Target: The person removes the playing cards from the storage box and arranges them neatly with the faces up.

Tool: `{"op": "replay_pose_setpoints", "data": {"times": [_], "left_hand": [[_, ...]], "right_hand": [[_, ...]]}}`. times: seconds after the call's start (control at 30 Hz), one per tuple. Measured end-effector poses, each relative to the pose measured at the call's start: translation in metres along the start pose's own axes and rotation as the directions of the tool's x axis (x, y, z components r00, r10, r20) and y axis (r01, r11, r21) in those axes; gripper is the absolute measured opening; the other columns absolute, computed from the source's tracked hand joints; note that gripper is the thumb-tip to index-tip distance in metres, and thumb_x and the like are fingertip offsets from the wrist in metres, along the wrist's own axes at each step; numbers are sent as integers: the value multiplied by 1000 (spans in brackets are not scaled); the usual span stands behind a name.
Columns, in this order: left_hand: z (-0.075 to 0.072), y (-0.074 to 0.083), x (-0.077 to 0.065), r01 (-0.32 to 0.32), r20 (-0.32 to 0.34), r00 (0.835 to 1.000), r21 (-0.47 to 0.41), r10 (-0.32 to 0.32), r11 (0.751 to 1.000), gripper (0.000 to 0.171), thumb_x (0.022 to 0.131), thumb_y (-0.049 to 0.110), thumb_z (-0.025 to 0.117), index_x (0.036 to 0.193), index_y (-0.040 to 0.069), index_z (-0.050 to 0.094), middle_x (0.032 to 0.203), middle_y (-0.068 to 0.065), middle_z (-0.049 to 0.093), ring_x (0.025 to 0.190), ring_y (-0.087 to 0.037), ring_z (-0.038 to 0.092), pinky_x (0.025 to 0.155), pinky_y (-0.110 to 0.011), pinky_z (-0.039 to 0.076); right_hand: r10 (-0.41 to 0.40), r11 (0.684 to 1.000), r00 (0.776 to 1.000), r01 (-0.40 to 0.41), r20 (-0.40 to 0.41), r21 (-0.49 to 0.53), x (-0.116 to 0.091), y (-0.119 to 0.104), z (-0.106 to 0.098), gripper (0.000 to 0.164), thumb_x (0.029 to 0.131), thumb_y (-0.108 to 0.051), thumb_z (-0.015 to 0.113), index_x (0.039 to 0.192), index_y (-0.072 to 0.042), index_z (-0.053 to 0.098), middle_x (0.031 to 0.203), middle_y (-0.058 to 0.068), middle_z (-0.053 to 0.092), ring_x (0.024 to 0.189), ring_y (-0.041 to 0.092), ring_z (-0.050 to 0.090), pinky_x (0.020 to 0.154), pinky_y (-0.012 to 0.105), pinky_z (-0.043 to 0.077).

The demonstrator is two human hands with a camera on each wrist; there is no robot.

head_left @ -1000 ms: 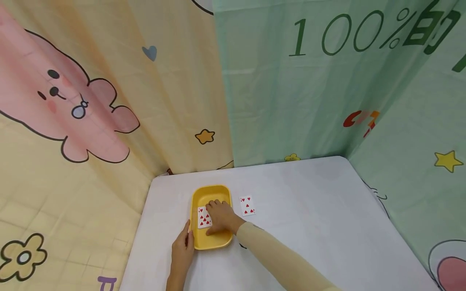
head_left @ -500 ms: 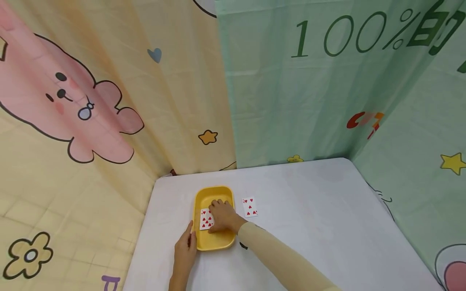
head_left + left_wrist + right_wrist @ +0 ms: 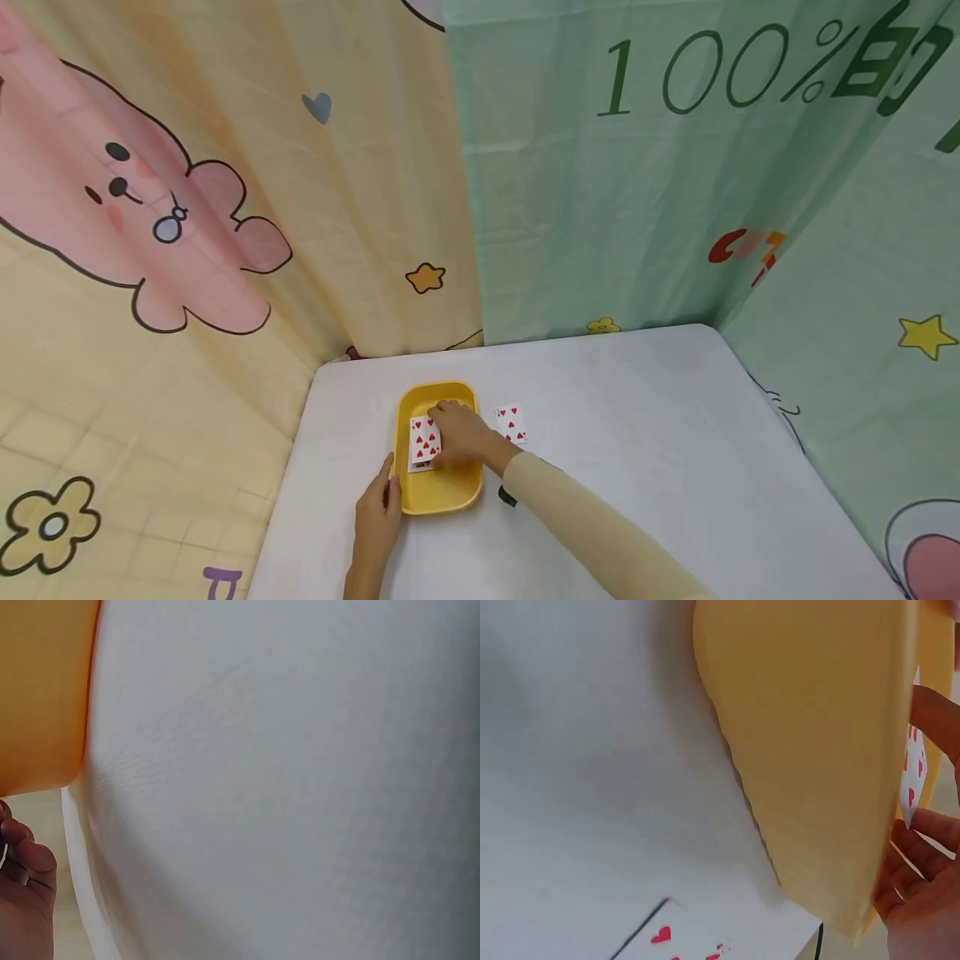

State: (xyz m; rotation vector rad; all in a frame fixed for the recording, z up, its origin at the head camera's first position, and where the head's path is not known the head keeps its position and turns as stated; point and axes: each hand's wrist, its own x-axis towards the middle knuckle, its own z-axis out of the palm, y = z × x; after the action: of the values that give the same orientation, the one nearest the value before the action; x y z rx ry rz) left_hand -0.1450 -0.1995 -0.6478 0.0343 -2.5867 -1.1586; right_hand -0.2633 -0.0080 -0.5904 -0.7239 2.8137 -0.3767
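In the head view a yellow tray (image 3: pixel 442 500) stands on the white table. My left hand (image 3: pixel 377 517) holds its left rim near the front corner; in the left wrist view only part of the left hand (image 3: pixel 26 900) shows beside the tray. My right hand (image 3: pixel 461 437) is inside the tray and pinches a hearts playing card (image 3: pixel 423 437) by its right side. Beneath that card, the lower edge of another card (image 3: pixel 422 468) peeks out. The right wrist view shows the pinched card (image 3: pixel 913 776) between thumb and fingers, partly hidden by the tray wall.
A five of hearts (image 3: pixel 512 423) lies face up on the table just right of the tray. A small black object (image 3: pixel 507 496) shows under the right forearm. Printed curtains (image 3: pixel 585 208) hang around the back and sides of the white table (image 3: pixel 637 442).
My right hand has drawn its fingers in and moved slightly toward the back, shifting the hearts card up and uncovering a card beneath it. The left hand stays at the tray.
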Motion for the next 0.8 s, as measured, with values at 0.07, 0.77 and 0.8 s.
{"op": "replay_pose_setpoints", "data": {"times": [0.07,0.77,0.8], "left_hand": [[0,0,0,-12,-7,1000,5,12,1000,44,105,8,58,149,7,55,78,1,55,72,-7,47,63,-20,46],[0,-1,-3,-11,-13,1000,1,11,1000,44,105,9,57,149,5,54,90,-7,68,75,-9,51,68,-22,49],[1,0,-2,-11,-7,1000,-5,11,1000,45,105,9,57,149,6,54,93,-7,69,76,-9,52,69,-23,49]], "right_hand": [[-23,1000,999,23,-31,-1,-6,9,-11,93,75,-57,87,150,-16,50,150,3,52,135,20,52,116,36,42],[245,964,970,-244,6,103,-100,187,-58,88,76,-33,92,150,-9,50,151,17,50,139,40,46,116,59,38],[253,961,967,-254,24,108,-101,189,-55,88,75,-34,92,149,-10,51,151,17,50,139,40,45,116,59,37]]}}
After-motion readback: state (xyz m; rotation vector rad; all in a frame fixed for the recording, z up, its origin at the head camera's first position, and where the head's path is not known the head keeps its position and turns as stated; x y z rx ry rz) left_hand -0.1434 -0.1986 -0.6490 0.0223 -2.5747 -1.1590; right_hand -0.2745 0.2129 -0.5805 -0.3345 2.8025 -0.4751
